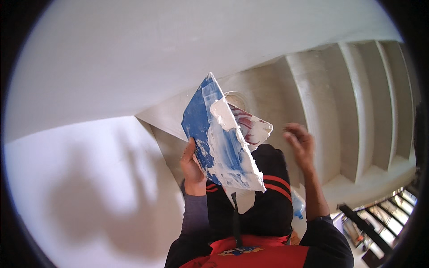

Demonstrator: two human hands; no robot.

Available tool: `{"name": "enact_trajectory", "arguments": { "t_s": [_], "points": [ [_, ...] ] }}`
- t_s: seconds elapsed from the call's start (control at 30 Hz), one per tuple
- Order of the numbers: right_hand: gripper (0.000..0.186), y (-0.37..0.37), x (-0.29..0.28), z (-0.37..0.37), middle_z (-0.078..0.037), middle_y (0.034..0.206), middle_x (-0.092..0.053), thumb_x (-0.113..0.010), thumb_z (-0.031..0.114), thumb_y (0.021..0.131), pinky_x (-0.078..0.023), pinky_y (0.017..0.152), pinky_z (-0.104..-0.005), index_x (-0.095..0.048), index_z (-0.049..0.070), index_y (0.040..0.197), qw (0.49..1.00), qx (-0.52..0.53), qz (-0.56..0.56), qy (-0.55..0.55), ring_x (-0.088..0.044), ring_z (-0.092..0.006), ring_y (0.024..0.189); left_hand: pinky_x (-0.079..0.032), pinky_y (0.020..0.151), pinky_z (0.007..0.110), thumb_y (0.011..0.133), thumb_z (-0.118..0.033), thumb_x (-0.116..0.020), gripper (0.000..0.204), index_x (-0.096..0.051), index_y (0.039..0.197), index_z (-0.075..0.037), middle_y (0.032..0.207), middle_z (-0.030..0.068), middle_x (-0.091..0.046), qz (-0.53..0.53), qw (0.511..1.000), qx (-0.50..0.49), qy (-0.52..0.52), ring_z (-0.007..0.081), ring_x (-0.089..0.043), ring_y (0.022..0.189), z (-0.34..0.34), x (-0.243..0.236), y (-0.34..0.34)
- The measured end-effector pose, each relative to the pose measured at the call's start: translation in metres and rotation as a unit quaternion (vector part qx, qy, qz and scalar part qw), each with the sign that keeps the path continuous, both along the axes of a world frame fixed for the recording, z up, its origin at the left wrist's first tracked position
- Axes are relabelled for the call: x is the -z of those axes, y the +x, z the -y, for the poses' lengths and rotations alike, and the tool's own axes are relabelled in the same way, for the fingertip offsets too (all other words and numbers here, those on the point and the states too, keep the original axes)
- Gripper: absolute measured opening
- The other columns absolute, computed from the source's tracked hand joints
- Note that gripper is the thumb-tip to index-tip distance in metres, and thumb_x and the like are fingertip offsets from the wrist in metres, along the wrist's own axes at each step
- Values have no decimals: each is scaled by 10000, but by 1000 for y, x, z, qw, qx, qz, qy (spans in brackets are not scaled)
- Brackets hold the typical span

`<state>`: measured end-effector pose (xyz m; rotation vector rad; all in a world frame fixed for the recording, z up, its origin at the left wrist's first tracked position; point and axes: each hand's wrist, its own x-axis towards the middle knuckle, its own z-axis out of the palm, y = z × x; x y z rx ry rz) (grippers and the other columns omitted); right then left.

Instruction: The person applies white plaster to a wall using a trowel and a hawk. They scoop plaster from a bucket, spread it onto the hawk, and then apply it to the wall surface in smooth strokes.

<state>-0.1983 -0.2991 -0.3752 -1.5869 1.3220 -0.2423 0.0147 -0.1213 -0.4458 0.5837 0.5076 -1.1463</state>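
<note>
My left hand (192, 166) grips the left edge of a blue plastering board (195, 114), its thumb lying on the face. White putty (225, 115) is smeared over the board, with a thick lump near its upper right edge. From behind that edge sticks out a second flat piece (251, 126), reddish and streaked with white; how it is held is hidden. To the right, apart from both, my right hand (300, 142) hangs in the air with loosely bent fingers and nothing visible in them.
Pale stairs (328, 102) rise to the right. A smooth white wall (103, 80) runs ahead and another (58, 178) stands at left. Behind the board shows a round putty-coloured rim (241, 96). A clear bluish bottle (298, 209) and a dark railing (368, 230) are at lower right.
</note>
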Motion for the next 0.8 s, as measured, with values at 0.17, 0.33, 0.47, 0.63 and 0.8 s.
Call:
{"name": "enact_trajectory", "arguments": {
  "t_s": [0.17, 0.33, 0.47, 0.63, 0.8],
  "points": [
    [367, 59, 39, -76, -132, 950, -638, -688, 39, 738, -483, 773, -305, -580, -14, 1086, 984, -115, 117, 64, -614, -168, 868, -419, 959, 365, 949, -282, -415, 431, -482, 1232, 36, 1197, 142, -570, -35, 996, 41, 69, 249, -561, 1085, 5, 4, 0],
    [455, 98, 72, -79, -117, 1014, -626, -703, 76, 689, -473, 775, -303, -571, -19, 1114, 990, -39, 127, 41, -597, -171, 884, -414, 969, 383, 947, -282, -422, 426, -485, 1228, 33, 1199, 147, -569, -56, 997, 41, 29, 267, -555, 1092, 36, 19, 43],
    [399, 98, 102, -78, -152, 974, -618, -705, 71, 677, -469, 730, -330, -586, -12, 1049, 981, -137, 121, -64, -613, -258, 861, -437, 941, 394, 952, -290, -433, 427, -474, 1231, 32, 1180, 152, -576, -74, 996, -11, 38, 271, -577, 1048, 0, 49, 21],
    [444, 123, 81, -42, -158, 945, -596, -717, 57, 614, -468, 729, -337, -585, 4, 1035, 955, -159, 167, -188, -592, -318, 842, -447, 930, 395, 951, -298, -430, 428, -481, 1221, 31, 1163, 152, -585, -52, 998, 25, 26, 274, -585, 1029, 34, 34, 31],
    [559, 82, 80, -54, -144, 976, -598, -725, -26, 522, -479, 744, -331, -564, 2, 1056, 936, -167, 230, -207, -605, -281, 852, -454, 921, 397, 956, -303, -413, 433, -476, 1224, 32, 1164, 152, -581, 27, 999, -9, 39, 276, -585, 1027, 11, 14, -21]
  ]
}}
